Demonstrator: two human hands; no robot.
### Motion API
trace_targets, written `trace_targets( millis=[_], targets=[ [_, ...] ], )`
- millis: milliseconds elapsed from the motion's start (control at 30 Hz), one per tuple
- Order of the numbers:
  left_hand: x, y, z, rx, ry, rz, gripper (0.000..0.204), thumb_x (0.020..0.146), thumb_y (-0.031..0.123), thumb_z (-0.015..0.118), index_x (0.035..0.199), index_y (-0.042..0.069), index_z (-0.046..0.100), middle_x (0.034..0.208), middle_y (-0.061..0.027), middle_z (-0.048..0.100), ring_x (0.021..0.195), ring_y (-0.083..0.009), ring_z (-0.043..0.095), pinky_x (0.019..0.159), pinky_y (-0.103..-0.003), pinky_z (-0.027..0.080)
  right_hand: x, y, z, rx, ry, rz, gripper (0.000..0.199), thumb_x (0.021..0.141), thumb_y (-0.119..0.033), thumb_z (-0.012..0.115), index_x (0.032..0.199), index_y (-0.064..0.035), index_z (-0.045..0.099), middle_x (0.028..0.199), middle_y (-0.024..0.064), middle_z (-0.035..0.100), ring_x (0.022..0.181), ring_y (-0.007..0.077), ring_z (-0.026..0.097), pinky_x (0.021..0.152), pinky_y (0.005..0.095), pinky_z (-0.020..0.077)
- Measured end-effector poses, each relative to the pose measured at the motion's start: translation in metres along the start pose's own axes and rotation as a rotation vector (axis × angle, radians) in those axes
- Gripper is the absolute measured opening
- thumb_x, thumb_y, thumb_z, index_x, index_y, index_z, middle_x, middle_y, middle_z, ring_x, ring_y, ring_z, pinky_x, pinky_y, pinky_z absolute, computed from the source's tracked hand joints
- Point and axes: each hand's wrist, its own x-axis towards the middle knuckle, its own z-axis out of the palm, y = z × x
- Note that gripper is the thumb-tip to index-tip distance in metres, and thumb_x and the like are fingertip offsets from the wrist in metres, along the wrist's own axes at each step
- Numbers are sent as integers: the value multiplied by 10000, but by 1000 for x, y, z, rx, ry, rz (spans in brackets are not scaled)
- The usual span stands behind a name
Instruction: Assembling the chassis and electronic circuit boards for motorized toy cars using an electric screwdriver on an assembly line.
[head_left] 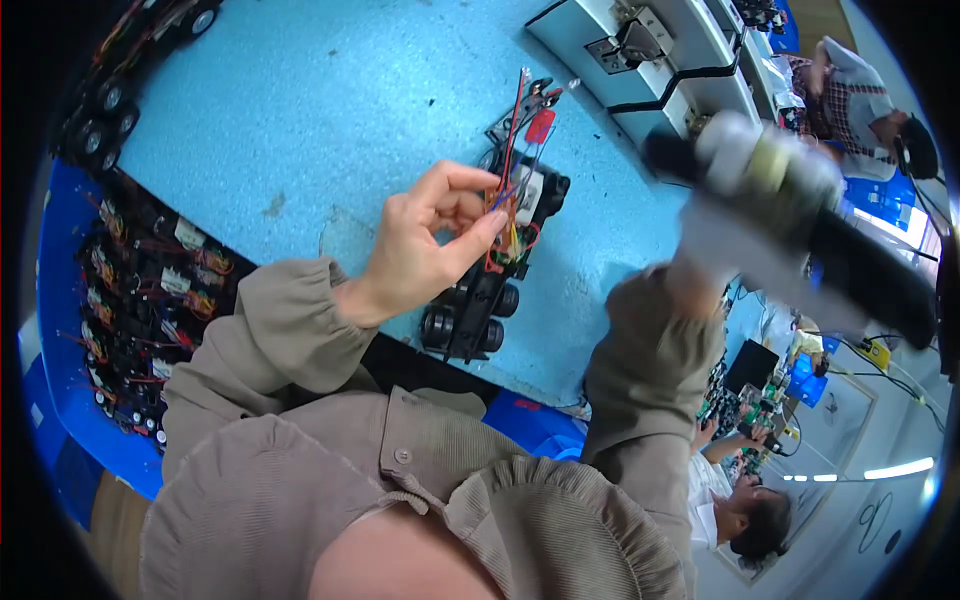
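My left hand [430, 235] is closed, thumb and fingertips pinched on thin wires [507, 195], including red and dark ones. The wires rise from a black toy truck chassis [480, 305] on the blue tabletop, with its rear wheels toward me. A white block [530, 195] sits on the chassis beside my fingertips, and a small red piece [540, 126] shows near its far end. At the right, my raised right hand [715, 240] is smeared by motion next to a long black and whitish tool [870, 275]. Its fingers and the tool's kind cannot be made out.
A blue bin [60, 345] full of similar chassis stands at the left. More wheeled chassis [100, 120] lie at the table's far left. White equipment boxes [590, 45] line the far right edge. Two other people [850, 105] [740, 515] sit at the right.
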Motion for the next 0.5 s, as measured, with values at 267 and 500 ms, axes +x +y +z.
trace_targets(
  millis=[267, 500],
  targets=[
    [10, -2, -6, -51, -133, -199, 240, 849, 9, 603, 1065, -14, 500, 759, -32, 594, 673, -26, 530, 563, -169, 412, 98, 66, -37, -508, 595, -90, 591, 831, -618, 465, 867, -34, 546, 583, 49, 541, 468, 149, 542, 451, 270, 469],
    [10, 5, -8, 75, -186, -266, 263, 782, 71, 689, 991, -10, 551, 776, -58, 597, 668, -91, 534, 615, -229, 439, 30, 46, -82, -148, -92, 95, 774, 748, -759, 356, 1050, -70, 534, 915, 105, 578, 814, 271, 562, 770, 452, 451]
  ],
)
